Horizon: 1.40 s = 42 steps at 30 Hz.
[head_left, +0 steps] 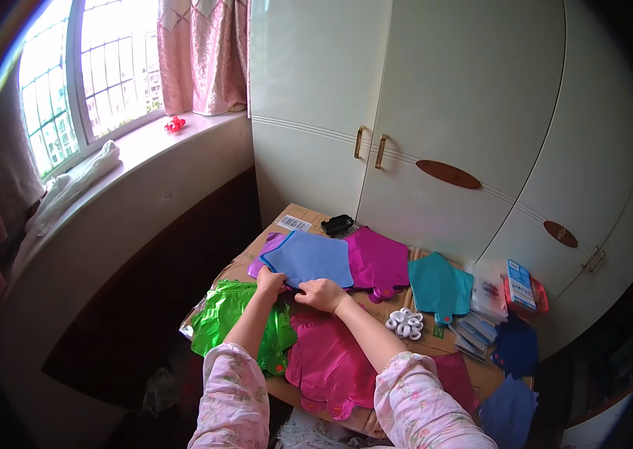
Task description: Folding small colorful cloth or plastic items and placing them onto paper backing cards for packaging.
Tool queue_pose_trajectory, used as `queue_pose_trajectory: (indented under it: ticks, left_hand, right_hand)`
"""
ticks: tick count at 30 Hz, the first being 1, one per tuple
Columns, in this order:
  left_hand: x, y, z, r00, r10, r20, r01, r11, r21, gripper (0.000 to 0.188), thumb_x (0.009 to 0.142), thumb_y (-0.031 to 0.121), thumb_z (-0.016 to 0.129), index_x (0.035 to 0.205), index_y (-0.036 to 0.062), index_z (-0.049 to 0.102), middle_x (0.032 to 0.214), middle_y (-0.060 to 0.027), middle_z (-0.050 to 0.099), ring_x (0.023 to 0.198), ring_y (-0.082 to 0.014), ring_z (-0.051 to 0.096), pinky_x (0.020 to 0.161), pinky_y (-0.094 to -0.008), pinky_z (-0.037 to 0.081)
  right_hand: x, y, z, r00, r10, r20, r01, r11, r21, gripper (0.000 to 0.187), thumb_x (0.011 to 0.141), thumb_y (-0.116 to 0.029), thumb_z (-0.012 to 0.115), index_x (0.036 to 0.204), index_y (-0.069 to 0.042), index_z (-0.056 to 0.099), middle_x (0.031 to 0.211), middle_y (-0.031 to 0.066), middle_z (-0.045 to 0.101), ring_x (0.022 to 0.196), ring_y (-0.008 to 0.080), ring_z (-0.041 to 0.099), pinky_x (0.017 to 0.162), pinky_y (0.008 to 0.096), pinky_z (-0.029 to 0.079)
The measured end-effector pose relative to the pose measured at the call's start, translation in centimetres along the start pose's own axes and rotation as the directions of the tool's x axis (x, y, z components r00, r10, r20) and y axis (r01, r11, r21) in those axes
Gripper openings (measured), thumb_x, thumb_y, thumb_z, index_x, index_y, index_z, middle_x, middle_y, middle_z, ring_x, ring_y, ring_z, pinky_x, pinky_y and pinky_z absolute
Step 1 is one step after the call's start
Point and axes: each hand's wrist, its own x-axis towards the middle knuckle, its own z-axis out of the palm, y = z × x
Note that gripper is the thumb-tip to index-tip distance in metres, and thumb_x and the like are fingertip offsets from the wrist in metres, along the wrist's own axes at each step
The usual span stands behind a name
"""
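Note:
A flat blue foil balloon point(309, 257) lies over a purple one point(264, 251) on a cardboard sheet. My left hand point(270, 280) pinches the blue balloon's near left edge. My right hand point(321, 295) is closed at its near edge, fingers partly hidden. Close to my left forearm lies a shiny green foil balloon point(220, 316), and a crimson one point(327, 359) spreads out between my arms. Beyond my right hand are a magenta balloon point(378, 258) and a teal one point(440, 284), both flat.
Several small white rings point(405, 324) are heaped on the cardboard point(436, 340). At the right stand small packets point(473, 333), a red box point(537, 299) and dark blue foil point(515, 346). A black item point(337, 224) lies at the back, before the white wardrobe point(316, 165).

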Motion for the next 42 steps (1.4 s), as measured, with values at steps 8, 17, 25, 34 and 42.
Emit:
queue_pose_trajectory:
  ticks: [8, 17, 25, 34, 42]
  left_hand:
    - [0.7, -0.3, -1.6, 0.997, 0.073, -0.006, -0.073, 0.996, 0.043, 0.024, 0.081, 0.014, 0.058, 0.096, -0.0039, 0.059, 0.086, -0.0131, 0.062, 0.071, -0.0212, 0.064, 0.055, -0.0327, 0.058]
    - [-3.5, -0.1, -5.2, 0.873, 0.482, 0.071, -0.458, 0.763, 0.456, 0.030, 0.079, 0.020, 0.061, 0.098, -0.0027, 0.065, 0.087, -0.0173, 0.068, 0.078, -0.0270, 0.068, 0.069, -0.0367, 0.055]
    - [-7.7, 0.5, -6.2, 0.666, 0.616, 0.420, -0.711, 0.353, 0.609, 0.024, 0.081, 0.017, 0.060, 0.101, 0.0067, 0.067, 0.098, -0.0125, 0.067, 0.097, -0.0307, 0.061, 0.085, -0.0409, 0.047]
    - [-5.9, 0.0, -5.0, 0.712, 0.547, 0.441, -0.612, 0.174, 0.772, 0.031, 0.088, 0.037, 0.051, 0.101, 0.0141, 0.067, 0.104, -0.0089, 0.065, 0.105, -0.0262, 0.056, 0.087, -0.0439, 0.041]
    - [-4.2, 2.0, -4.8, 0.892, 0.317, 0.322, -0.367, 0.091, 0.926, 0.073, 0.076, 0.070, 0.052, 0.133, 0.0234, 0.049, 0.138, -0.0203, 0.041, 0.131, -0.0370, 0.033, 0.104, -0.0518, 0.027]
  right_hand:
    - [0.3, -0.4, 1.0, 0.981, 0.152, 0.120, -0.172, 0.969, 0.178, 0.008, 0.078, -0.019, 0.060, 0.075, -0.012, 0.062, 0.091, 0.0021, 0.062, 0.078, 0.0209, 0.064, 0.066, 0.0354, 0.053]
    - [0.9, -1.1, 2.3, 0.860, 0.431, 0.271, -0.492, 0.842, 0.223, 0.014, 0.080, -0.024, 0.061, 0.085, -0.013, 0.068, 0.087, 0.0067, 0.067, 0.080, 0.0259, 0.066, 0.070, 0.0381, 0.053]
    - [1.6, -0.6, 2.0, 0.573, 0.752, 0.325, -0.777, 0.373, 0.507, 0.023, 0.073, -0.032, 0.073, 0.084, -0.012, 0.073, 0.078, 0.0105, 0.069, 0.074, 0.0269, 0.066, 0.069, 0.0349, 0.052]
    - [1.4, -0.5, 1.8, 0.487, 0.789, 0.374, -0.791, 0.217, 0.572, 0.025, 0.066, -0.028, 0.080, 0.080, -0.009, 0.073, 0.071, 0.0079, 0.069, 0.064, 0.0175, 0.065, 0.063, 0.0307, 0.050]
    - [0.6, 1.7, 3.5, 0.433, 0.789, 0.437, -0.660, -0.053, 0.749, 0.014, 0.076, -0.017, 0.075, 0.080, -0.004, 0.072, 0.070, 0.0013, 0.068, 0.061, 0.0070, 0.059, 0.057, 0.0246, 0.046]
